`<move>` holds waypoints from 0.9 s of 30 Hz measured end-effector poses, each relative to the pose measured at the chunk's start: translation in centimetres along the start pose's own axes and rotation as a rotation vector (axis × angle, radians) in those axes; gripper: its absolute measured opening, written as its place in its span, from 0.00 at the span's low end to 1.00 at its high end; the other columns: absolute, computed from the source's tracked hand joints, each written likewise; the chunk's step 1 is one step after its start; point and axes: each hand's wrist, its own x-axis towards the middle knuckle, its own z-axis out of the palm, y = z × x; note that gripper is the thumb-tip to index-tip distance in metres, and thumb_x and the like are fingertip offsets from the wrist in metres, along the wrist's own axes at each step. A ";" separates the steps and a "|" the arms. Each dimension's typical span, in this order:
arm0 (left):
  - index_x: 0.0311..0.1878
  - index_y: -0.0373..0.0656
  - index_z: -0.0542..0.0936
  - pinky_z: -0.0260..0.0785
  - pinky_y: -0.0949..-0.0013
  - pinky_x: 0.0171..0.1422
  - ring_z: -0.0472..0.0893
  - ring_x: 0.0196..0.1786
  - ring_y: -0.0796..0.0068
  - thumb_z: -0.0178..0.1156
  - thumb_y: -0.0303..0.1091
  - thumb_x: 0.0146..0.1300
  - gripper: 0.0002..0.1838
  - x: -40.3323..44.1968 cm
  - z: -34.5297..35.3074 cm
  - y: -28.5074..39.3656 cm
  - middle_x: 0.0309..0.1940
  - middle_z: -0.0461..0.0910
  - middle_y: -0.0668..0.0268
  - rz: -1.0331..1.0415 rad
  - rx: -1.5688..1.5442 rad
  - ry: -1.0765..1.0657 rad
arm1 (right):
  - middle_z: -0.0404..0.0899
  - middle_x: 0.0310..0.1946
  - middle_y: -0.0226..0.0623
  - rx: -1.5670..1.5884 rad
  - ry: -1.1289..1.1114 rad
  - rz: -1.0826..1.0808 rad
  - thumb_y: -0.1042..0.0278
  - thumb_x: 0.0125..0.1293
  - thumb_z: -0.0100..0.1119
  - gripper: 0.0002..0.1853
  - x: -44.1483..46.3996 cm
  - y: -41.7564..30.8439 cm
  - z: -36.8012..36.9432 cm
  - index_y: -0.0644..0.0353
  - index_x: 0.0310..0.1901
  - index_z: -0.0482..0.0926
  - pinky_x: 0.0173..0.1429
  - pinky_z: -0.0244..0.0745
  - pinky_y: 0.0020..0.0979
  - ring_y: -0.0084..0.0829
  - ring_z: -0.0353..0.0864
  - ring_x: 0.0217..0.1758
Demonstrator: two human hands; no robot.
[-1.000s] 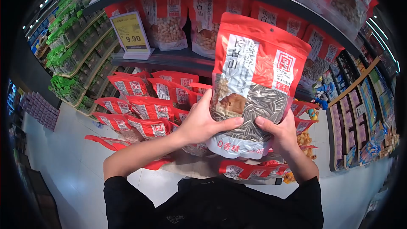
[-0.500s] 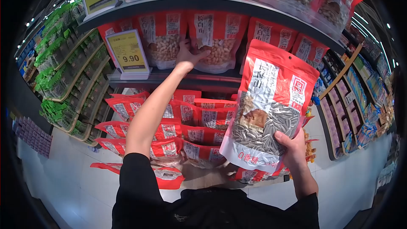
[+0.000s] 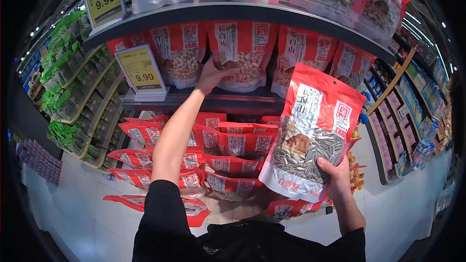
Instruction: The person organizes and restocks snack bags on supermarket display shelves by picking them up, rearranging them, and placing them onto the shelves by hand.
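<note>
My left hand [image 3: 212,76] reaches to the middle shelf and grips the left edge of a red bag of peanuts [image 3: 248,65]. Its thumb lies across the clear front; the other fingers are partly hidden at the bag's side. That bag stands upright beside another peanut bag [image 3: 182,65] on its left. In my right hand [image 3: 335,177] is a large red and silver bag of sunflower seeds [image 3: 310,138], held by its lower right side with the thumb in front. The seed bag is tilted, its printed face towards me, and it hides part of the shelf behind.
An upper shelf [image 3: 233,12] carries more nut bags. A yellow price sign [image 3: 142,70] stands on the middle shelf's left end. Rows of red bags [image 3: 238,143] fill the display below. Green-topped packs [image 3: 60,94] line a rack on the left; another stocked rack [image 3: 395,126] is on the right.
The view has shifted slightly, so the shelves appear lower. The sunflower seed bag sits a little lower, showing more of the bags behind it. My left hand stays at the peanut bag.
</note>
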 end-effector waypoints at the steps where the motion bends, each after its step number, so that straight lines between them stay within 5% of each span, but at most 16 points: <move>1: 0.61 0.37 0.67 0.72 0.69 0.61 0.80 0.54 0.72 0.76 0.28 0.49 0.37 -0.2 0.2 0.6 0.53 0.78 0.62 -0.023 -0.020 -0.004 | 0.77 0.52 0.42 -0.005 0.005 -0.003 0.75 0.50 0.70 0.38 0.1 0.1 -0.1 0.67 0.63 0.64 0.59 0.77 0.37 0.34 0.81 0.52; 7: 0.56 0.38 0.70 0.77 0.70 0.54 0.81 0.48 0.72 0.77 0.26 0.46 0.34 -0.4 0.1 -0.7 0.48 0.77 0.62 0.006 -0.149 0.122 | 0.79 0.51 0.42 0.004 -0.005 -0.006 0.77 0.50 0.70 0.35 0.3 0.0 -1.1 0.67 0.61 0.66 0.59 0.77 0.36 0.33 0.82 0.51; 14: 0.57 0.36 0.69 0.74 0.70 0.56 0.78 0.53 0.73 0.82 0.32 0.39 0.41 -1.3 0.1 1.1 0.46 0.77 0.63 -0.128 -0.002 0.198 | 0.78 0.51 0.41 0.010 -0.048 0.012 0.76 0.50 0.69 0.35 0.9 0.5 -1.8 0.67 0.61 0.66 0.58 0.77 0.36 0.33 0.81 0.51; 27: 0.55 0.34 0.69 0.78 0.70 0.50 0.82 0.40 0.72 0.80 0.29 0.40 0.39 -1.0 -0.1 3.4 0.46 0.79 0.58 -0.078 -0.167 0.210 | 0.79 0.50 0.40 0.046 -0.084 0.030 0.77 0.51 0.70 0.34 0.9 0.2 -1.8 0.67 0.60 0.67 0.58 0.77 0.35 0.32 0.82 0.51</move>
